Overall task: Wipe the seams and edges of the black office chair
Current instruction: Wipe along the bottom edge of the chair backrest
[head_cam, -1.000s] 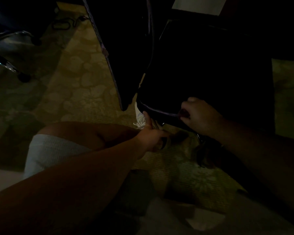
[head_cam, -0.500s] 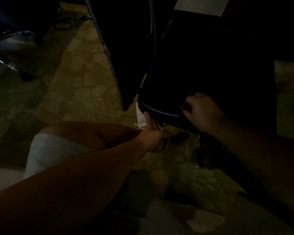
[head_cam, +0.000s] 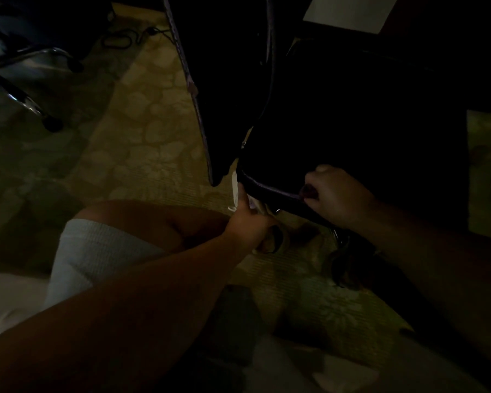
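Observation:
The black office chair's seat (head_cam: 352,123) fills the middle right, with a pale piped seam along its near edge; its backrest (head_cam: 224,80) stands to the left. My left hand (head_cam: 253,222) grips the seat's near corner from below, thumb up against the edge beside a white tag (head_cam: 234,188). My right hand (head_cam: 335,194) is curled round a small dark cloth (head_cam: 308,191) and presses it on the seam of the near edge. The scene is very dark.
Patterned carpet (head_cam: 153,137) covers the floor. Another chair's chrome base (head_cam: 26,100) and a cable (head_cam: 119,41) lie at the upper left. My knee in white shorts (head_cam: 97,251) is at lower left. A dark caster (head_cam: 346,265) sits under the seat.
My right hand has slid a little to the right along the seat's near edge with the cloth. My left hand has kept its hold at the corner.

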`<action>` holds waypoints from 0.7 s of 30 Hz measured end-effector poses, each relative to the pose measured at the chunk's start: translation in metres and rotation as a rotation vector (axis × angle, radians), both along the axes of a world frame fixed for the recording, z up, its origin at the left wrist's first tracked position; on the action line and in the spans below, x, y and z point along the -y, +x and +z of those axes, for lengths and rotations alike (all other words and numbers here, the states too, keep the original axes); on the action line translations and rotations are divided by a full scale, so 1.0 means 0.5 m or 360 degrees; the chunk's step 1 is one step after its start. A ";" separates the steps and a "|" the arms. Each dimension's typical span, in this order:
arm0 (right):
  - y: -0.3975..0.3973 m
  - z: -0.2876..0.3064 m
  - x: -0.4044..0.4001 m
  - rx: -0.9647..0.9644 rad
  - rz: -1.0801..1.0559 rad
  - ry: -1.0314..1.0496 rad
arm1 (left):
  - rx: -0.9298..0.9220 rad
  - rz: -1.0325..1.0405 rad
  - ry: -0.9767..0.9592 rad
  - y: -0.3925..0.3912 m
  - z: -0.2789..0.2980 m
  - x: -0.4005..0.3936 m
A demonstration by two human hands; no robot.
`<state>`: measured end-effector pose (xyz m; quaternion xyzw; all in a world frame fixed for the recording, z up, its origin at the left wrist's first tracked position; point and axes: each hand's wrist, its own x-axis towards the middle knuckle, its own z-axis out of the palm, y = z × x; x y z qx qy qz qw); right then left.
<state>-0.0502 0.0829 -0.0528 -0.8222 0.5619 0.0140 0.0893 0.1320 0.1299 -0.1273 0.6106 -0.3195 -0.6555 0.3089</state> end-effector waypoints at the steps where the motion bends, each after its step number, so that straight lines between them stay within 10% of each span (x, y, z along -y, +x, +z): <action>1: -0.005 0.003 0.005 0.0021 -0.0076 -0.0037 | -0.0037 -0.0047 0.0015 0.001 -0.002 0.001; 21: -0.002 0.003 0.010 0.0067 -0.0184 -0.0084 | 0.0085 -0.0089 -0.0083 -0.004 0.017 -0.009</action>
